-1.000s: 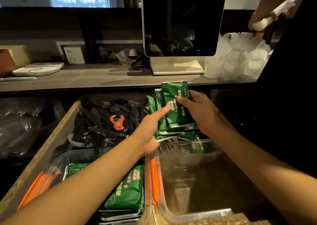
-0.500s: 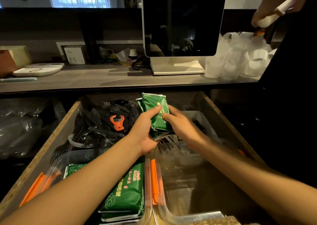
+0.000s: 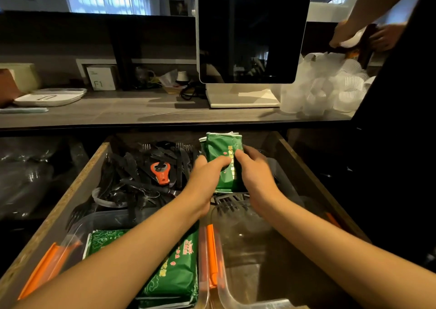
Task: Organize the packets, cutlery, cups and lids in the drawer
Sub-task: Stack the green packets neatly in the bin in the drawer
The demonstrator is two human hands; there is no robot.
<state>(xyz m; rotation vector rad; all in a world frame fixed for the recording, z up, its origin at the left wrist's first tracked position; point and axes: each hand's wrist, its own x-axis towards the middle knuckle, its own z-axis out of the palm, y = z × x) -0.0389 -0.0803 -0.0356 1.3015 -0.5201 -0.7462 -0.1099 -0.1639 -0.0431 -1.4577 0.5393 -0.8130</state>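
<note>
The green packets (image 3: 223,157) were a small stack in both my hands, held over the far middle of the drawer (image 3: 77,186). My left hand (image 3: 204,179) had its fingers curled on the stack's left side. My right hand (image 3: 253,169) pinched the right side, thumb on top. Black forks and knives (image 3: 141,174) lay just left, with a red opener (image 3: 160,170) on them. More green packets (image 3: 174,275) sat in a clear box (image 3: 77,228) at the near edge.
</note>
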